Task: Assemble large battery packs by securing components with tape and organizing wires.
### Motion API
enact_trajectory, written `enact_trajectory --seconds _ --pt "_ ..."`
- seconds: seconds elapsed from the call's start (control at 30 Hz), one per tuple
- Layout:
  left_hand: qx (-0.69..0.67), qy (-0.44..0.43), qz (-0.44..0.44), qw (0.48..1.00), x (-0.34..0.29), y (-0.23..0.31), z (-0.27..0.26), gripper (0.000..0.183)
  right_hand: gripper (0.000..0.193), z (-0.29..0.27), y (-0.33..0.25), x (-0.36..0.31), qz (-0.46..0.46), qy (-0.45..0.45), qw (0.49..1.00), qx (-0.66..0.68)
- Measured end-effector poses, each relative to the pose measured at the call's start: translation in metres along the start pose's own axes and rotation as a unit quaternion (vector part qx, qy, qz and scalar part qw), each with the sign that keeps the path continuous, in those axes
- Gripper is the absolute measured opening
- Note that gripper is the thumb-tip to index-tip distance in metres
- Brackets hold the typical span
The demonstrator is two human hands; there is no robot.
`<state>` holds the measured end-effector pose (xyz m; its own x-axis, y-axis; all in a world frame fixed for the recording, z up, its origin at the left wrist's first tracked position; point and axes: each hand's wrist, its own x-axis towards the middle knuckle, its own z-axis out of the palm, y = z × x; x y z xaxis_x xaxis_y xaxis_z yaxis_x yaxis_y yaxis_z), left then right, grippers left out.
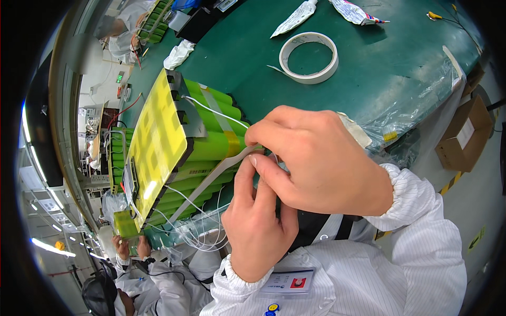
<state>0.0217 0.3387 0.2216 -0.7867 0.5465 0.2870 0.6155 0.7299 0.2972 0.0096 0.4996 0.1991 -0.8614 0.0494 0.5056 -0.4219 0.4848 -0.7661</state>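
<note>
A battery pack of green cylindrical cells stands in front of me, with a yellow sheet over its left end face. A narrow off-white tape strip runs slantwise along the cells to my fingertips. My right hand pinches its upper end between thumb and forefinger. From below, my left hand has its fingertips closed on the same end, touching the right thumb. Amber tape crosses a cell beside them. Thin white wires loop below the pack. The strip's very tip is hidden by my fingers.
On the green table lie a roll of white tape, two crumpled white tubes and clear plastic film. A cardboard box stands at the right. Another person's hands work at the lower left beside another green pack.
</note>
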Motion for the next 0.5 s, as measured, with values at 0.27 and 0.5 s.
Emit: enact_trajectory --seconds 0.27,0.5 --pt "0.029 -0.069 0.036 0.997 0.006 -0.001 -0.011 0.05 0.032 0.01 0.009 0.008 0.076 -0.005 0.996 0.046" --pt "-0.002 -0.009 -0.027 1.0 0.002 -0.008 -0.013 0.034 0.036 -0.003 0.0 0.008 0.054 0.102 0.99 0.084"
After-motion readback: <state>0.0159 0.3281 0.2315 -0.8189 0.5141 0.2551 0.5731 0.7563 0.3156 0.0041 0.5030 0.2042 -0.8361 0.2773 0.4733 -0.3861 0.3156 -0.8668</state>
